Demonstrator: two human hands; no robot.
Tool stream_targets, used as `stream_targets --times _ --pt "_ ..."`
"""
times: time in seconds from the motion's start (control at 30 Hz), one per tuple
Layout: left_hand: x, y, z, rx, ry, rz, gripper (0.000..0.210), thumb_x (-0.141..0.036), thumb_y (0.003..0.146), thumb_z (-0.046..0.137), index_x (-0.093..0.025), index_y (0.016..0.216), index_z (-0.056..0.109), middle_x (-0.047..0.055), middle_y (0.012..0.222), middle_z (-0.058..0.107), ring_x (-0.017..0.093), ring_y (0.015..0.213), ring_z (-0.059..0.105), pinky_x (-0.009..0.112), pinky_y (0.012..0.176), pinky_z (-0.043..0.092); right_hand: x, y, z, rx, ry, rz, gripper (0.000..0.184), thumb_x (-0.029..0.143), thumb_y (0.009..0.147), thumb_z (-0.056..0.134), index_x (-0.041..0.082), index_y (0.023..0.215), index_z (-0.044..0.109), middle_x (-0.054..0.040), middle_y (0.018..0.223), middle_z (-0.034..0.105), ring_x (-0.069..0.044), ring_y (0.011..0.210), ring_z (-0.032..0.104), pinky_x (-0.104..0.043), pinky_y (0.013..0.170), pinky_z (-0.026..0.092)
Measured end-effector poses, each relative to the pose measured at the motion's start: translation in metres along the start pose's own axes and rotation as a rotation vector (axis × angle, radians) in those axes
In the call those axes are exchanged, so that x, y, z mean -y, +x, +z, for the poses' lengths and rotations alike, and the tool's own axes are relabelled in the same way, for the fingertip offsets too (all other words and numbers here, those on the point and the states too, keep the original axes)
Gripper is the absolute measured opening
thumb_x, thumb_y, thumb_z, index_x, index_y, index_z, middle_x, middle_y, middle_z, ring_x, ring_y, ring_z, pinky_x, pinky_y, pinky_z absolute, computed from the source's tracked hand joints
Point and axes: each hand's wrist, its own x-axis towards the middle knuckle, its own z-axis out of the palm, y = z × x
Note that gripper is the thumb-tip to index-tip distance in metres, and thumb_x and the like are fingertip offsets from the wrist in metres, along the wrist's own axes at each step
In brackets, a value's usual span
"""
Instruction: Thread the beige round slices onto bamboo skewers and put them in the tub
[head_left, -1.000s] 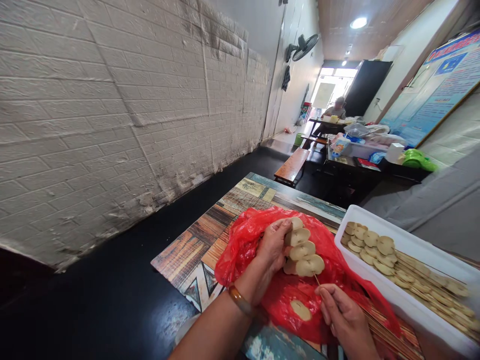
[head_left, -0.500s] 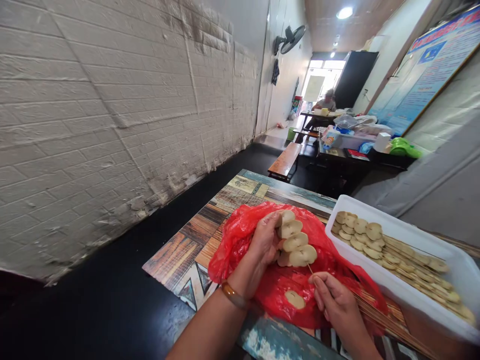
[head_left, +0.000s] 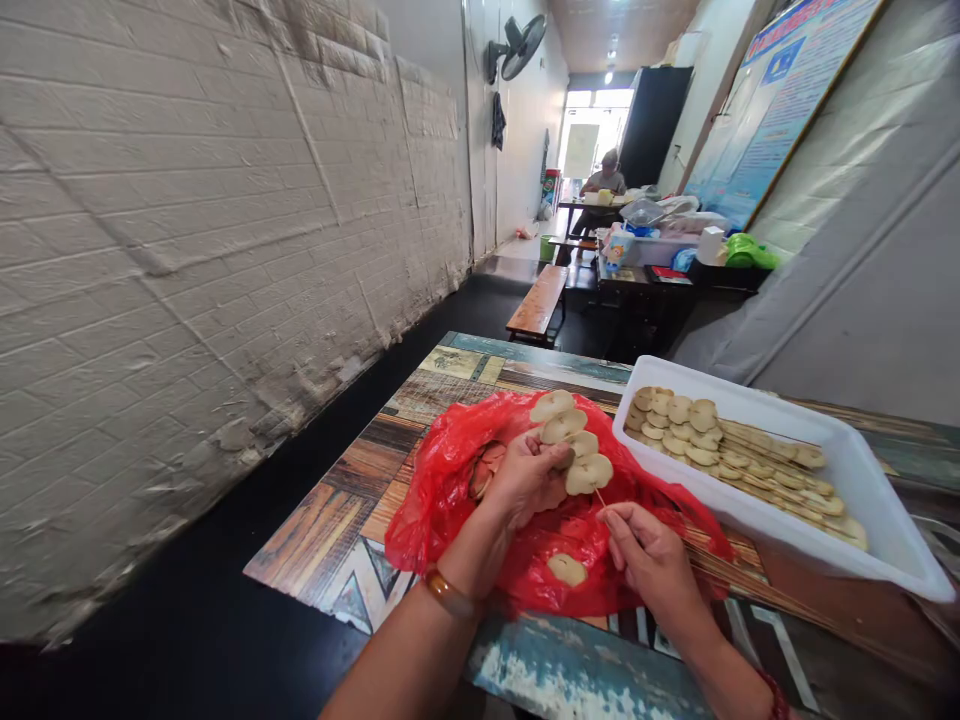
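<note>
Several pale, thin potato slices (head_left: 587, 474) are threaded one above another on a thin wooden skewer (head_left: 600, 497). My left hand (head_left: 529, 470) is closed on the slices, its thumb pressing on them about midway along the row. Below, my right hand (head_left: 646, 545) pinches the lower end of the skewer between thumb and fingers. Both hands are over a crumpled red plastic bag (head_left: 442, 480). One loose slice (head_left: 567, 570) lies on the bag under my hands, and more slices show in its opening, partly hidden by my left hand.
A white plastic tub (head_left: 889, 530) holding rows of skewered slices (head_left: 701, 430) stands at the right on the patterned table (head_left: 360, 480). Bare skewers (head_left: 757, 585) lie beside the bag. Farther off are a bench (head_left: 538, 300), a cluttered table and a seated person (head_left: 606, 178).
My left thumb and fingers have shifted from the upper slices down toward the middle of the row. My right hand keeps its pinch on the skewer. The camera view has turned right.
</note>
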Motion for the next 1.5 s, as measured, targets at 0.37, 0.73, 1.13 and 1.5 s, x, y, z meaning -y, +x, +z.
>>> stream_targets --times 0.37,0.73,1.13,1.5 --pt "-0.008 0.008 -0.002 -0.113 0.105 0.056 0.036 -0.025 0.059 0.079 -0.013 0.089 0.063 0.003 0.074 0.068 0.012 0.056 0.06 0.019 0.047 0.043 0.008 0.013 -0.009 -0.11 -0.24 -0.308 0.021 0.032 0.089 0.049 0.018 0.083 0.065 0.0003 0.067 0.064 -0.012 0.059 0.059 -0.022 0.059 0.046" --pt "-0.011 0.001 0.0 -0.02 0.142 0.067 0.04 -0.034 0.068 0.075 -0.018 0.102 0.062 0.007 0.096 0.07 0.015 0.076 0.067 0.026 0.071 0.051 0.019 0.02 -0.032 -0.382 -0.346 -0.466 0.021 0.027 0.091 0.043 0.022 0.087 0.063 -0.0039 0.086 0.066 -0.017 0.085 0.06 -0.029 0.079 0.047" --pt "-0.018 -0.003 -0.003 0.022 0.027 0.026 0.047 -0.036 0.068 0.074 -0.014 0.107 0.06 0.011 0.095 0.07 0.018 0.073 0.067 0.03 0.069 0.053 0.043 0.022 -0.176 -0.433 -0.755 -0.327 0.025 0.037 0.084 0.048 0.021 0.084 0.068 -0.0086 0.09 0.068 -0.025 0.088 0.06 -0.037 0.082 0.042" --pt "-0.016 0.004 -0.014 0.019 -0.016 0.028 0.045 -0.037 0.07 0.072 -0.014 0.106 0.061 0.009 0.091 0.069 0.013 0.066 0.064 0.025 0.062 0.052 0.032 0.056 -0.188 -0.073 -0.799 -0.229 0.025 0.036 0.079 0.056 0.02 0.066 0.07 -0.0016 0.07 0.07 -0.019 0.068 0.061 -0.03 0.067 0.047"
